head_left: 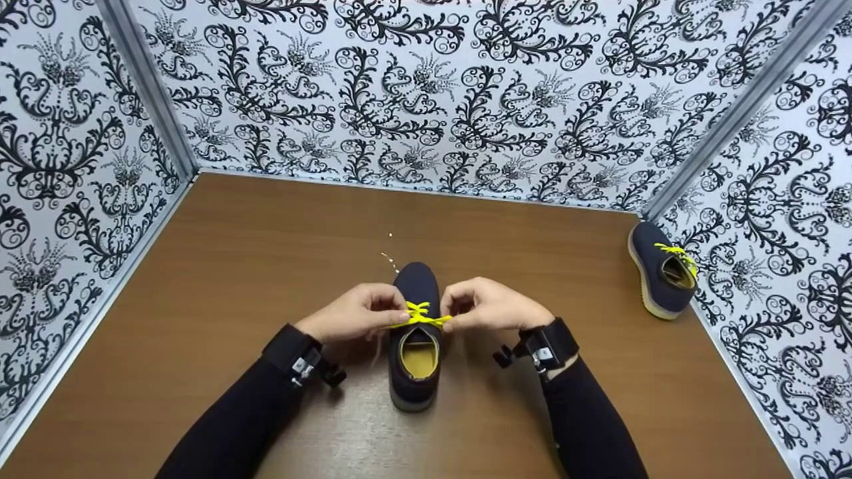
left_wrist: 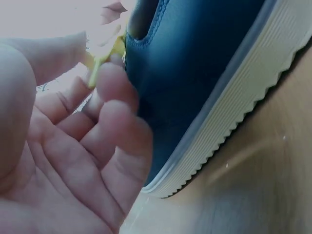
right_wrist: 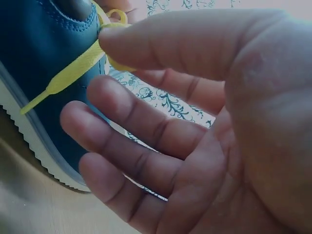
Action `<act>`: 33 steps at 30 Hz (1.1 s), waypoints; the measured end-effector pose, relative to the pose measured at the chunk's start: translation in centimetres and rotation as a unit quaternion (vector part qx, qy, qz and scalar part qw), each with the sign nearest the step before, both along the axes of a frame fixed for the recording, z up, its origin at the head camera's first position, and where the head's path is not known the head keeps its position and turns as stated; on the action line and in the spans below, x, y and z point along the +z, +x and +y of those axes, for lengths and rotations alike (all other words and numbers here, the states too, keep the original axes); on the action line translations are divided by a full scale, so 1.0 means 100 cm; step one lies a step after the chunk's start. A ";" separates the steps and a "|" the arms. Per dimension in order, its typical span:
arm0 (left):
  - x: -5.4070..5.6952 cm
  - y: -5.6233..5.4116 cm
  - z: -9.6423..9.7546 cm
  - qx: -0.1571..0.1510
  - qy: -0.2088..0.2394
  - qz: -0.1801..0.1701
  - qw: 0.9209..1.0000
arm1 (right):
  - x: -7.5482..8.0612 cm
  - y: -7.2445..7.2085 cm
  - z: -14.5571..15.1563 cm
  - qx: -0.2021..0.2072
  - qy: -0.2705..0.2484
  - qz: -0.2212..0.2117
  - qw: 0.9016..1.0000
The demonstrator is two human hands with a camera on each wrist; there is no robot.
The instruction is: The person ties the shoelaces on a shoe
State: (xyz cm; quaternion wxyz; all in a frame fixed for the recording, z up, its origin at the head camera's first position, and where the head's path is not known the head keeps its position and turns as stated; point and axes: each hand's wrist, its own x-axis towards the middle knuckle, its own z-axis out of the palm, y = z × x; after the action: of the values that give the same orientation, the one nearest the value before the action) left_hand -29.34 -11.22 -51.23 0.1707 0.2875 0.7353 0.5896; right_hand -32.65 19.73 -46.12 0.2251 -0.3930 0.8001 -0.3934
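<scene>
On the brown wooden surface (head_left: 266, 233), a dark blue shoe (head_left: 421, 334) stands upright, about midway between the left edge and the right edge. Its toe points to the far edge, and its opening, with a yellow lining, is turned to the near side. The left hand (head_left: 356, 311) is at the shoe's left side and pinches the yellow lace (head_left: 419, 319) between thumb and finger, over the front of the opening. The right hand (head_left: 496, 307) is at the other side and pinches the same lace with the thumb and the index finger; the other three fingers are spread apart and bent a little. From this pinch, a free end (right_wrist: 75, 73) of the lace goes down across the side of the shoe. The pale sole (left_wrist: 234, 107) has a ridged side and a toothed lower border.

A second shoe (head_left: 652, 269), also dark blue with yellow laces, stands by the right edge, near the far right corner. Walls (head_left: 426, 86) with a black and white pattern rise along the left, far and right edges. Both arms have black sleeves (head_left: 592, 426) and black wrist straps (head_left: 291, 349).
</scene>
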 end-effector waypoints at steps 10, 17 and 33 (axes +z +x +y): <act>-0.006 -0.001 -0.002 -0.015 0.048 -0.013 0.999 | 0.000 0.002 -0.001 0.031 -0.010 -0.039 0.999; -0.006 0.000 -0.001 -0.013 0.056 -0.030 0.998 | 0.000 0.002 0.000 0.032 0.007 -0.031 0.999; -0.004 0.001 -0.002 -0.033 0.077 -0.038 0.996 | -0.004 -0.001 -0.001 0.037 0.023 0.001 0.999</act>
State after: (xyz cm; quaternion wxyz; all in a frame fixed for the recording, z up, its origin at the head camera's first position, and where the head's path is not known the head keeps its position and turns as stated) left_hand -29.26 -11.39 -51.66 0.1946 0.3012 0.6708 0.6492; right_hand -32.79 19.66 -46.48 0.2475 -0.4178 0.7940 -0.3657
